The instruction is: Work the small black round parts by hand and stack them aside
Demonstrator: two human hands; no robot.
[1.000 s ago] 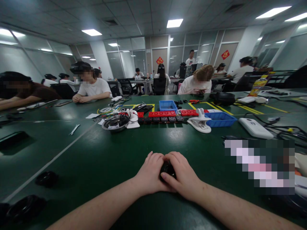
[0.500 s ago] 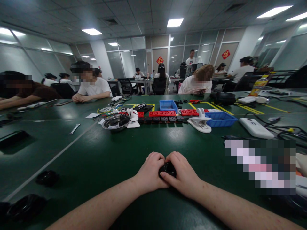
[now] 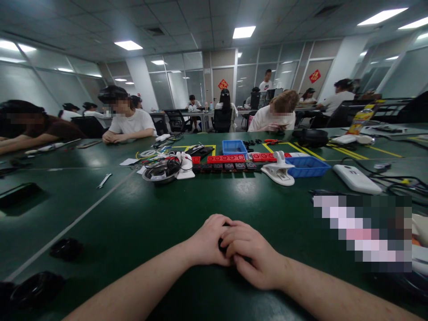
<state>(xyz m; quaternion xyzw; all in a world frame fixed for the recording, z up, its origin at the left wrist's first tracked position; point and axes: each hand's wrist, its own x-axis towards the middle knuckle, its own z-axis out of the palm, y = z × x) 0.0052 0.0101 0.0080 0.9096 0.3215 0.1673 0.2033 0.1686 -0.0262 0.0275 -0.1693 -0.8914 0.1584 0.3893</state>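
A small black ring-shaped part [image 3: 222,243] is between my hands on the near middle of the green table, mostly hidden by fingers. My left hand [image 3: 211,240] wraps round its left side, fingers closed on it. Across the top and right side lie the curled fingers of my right hand [image 3: 252,252], closed on the same part, with the thumb low at the near side. Two similar dark, glossy round parts, one farther off [image 3: 66,248] and a bigger one [image 3: 37,290], rest on the table to my left.
Ahead stand a metal bowl [image 3: 162,171] of cables, a row of red and black sockets [image 3: 225,158], a white clamp [image 3: 278,169] and a blue tray [image 3: 309,167]. A wrench [image 3: 104,180] lies left; a white power bank-like box [image 3: 357,178] and cables lie right. People sit across the table.
My right hand has shifted its hold: its fingers now lie over the black part's top, and its thumb has moved lower. The left hand still holds the part in nearly the same place.
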